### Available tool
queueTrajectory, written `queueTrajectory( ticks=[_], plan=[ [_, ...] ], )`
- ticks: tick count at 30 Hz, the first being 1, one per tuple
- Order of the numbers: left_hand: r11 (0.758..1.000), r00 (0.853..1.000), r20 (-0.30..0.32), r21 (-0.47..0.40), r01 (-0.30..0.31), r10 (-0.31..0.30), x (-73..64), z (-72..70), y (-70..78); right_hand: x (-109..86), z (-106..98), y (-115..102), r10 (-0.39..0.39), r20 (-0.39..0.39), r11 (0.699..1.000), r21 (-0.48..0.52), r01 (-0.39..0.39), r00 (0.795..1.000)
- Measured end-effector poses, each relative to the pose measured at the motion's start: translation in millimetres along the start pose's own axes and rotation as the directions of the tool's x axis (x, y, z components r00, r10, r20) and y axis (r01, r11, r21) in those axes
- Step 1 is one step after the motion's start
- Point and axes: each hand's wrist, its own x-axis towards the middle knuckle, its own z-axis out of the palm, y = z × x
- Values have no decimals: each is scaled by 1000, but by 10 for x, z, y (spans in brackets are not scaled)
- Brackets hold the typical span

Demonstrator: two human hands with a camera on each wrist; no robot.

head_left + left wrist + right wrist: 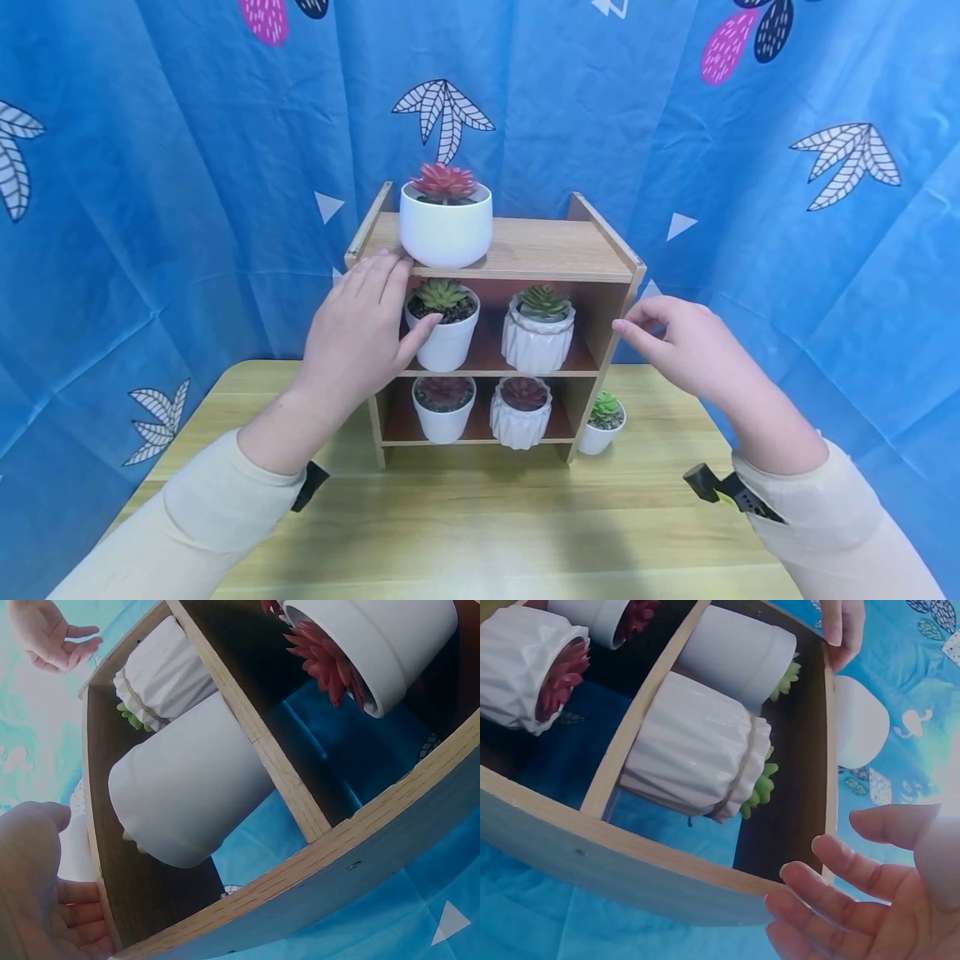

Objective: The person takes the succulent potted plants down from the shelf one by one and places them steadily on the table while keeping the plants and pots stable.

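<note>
A small wooden shelf point(525, 273) stands on the table with potted succulents on its levels. At its upper left front edge rests my left hand point(367, 321), fingers extended over the top board and thumb held apart. Beside those fingertips, on the top board, is a smooth white pot point(446, 229) with a red succulent. My right hand point(678, 342) is close to the shelf's right side, its fingers loosely bent and holding nothing. On the middle level sit a plain white pot point(447, 343) and a ribbed white pot point(537, 340), each with a green succulent.
On the lowest level are a plain white pot point(444, 419) and a ribbed white pot point(521, 422) with dark red succulents. Another small pot point(602, 433) with a green plant stands on the table point(465, 525), right of the shelf. A blue patterned curtain point(570, 100) hangs behind.
</note>
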Motion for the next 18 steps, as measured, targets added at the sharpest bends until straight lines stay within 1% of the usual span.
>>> queueTrajectory(
  ticks=[7, 13, 18],
  plan=[
    [1000, 1000, -8, 3, -4, 4, 2, 7, 1, 45, -17, -66, -32, -42, 999, 7, 33, 999],
    [1000, 1000, 2, 9, 3, -3, 3, 8, 4, 89, -27, -122, -53, -67, 998, 10, 54, 996],
    [1000, 1000, 6, 6, 8, -8, 1, 7, 8, 131, -30, -161, -76, -110, 997, 3, 77, 991]
  ],
)
